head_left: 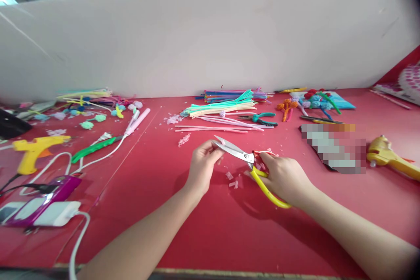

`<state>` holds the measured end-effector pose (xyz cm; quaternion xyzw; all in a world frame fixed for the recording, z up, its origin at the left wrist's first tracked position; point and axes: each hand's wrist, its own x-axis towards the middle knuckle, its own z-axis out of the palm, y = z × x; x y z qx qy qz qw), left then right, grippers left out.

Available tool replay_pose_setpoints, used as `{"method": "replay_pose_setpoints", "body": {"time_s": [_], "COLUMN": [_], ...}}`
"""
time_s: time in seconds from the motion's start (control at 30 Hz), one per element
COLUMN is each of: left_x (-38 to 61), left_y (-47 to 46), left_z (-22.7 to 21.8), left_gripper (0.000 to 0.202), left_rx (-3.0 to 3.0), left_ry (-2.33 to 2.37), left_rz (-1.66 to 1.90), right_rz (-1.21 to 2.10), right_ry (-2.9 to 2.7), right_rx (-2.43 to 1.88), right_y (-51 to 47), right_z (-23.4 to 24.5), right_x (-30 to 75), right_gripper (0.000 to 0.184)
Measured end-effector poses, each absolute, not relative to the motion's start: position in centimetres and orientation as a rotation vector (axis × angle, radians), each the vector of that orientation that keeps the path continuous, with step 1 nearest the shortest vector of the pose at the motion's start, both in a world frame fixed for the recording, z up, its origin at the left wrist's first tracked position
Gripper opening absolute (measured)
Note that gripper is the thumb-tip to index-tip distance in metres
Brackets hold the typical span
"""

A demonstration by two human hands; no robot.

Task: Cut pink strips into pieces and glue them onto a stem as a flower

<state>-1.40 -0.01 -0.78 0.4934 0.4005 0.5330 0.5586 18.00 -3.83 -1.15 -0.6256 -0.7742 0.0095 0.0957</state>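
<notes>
My right hand grips the yellow handles of a pair of scissors, whose metal blades point left over the red table. My left hand is closed in a pinch at the blade tips, holding something too small to name. Small pale cut bits lie on the table between my hands. A thin red-and-white strand curls by my right hand's fingers.
Bundles of coloured pipe cleaners and green-handled pliers lie behind. Finished pipe-cleaner flowers sit at back right, a yellow glue gun at right. Left: another yellow glue gun, a pink tool, cables, a phone. A white partition stands behind.
</notes>
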Motion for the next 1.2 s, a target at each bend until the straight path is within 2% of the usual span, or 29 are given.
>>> {"method": "replay_pose_setpoints", "body": {"time_s": [1.2], "left_x": [-0.78], "left_y": [-0.64], "left_z": [-0.37], "left_gripper": [0.004], "left_rx": [0.947], "left_ry": [0.809], "left_rz": [1.4], "right_rz": [0.001], "right_ry": [-2.308], "right_rx": [-1.835], "right_y": [-4.11], "right_z": [-1.52], "right_x": [17.74], "right_gripper": [0.038]}}
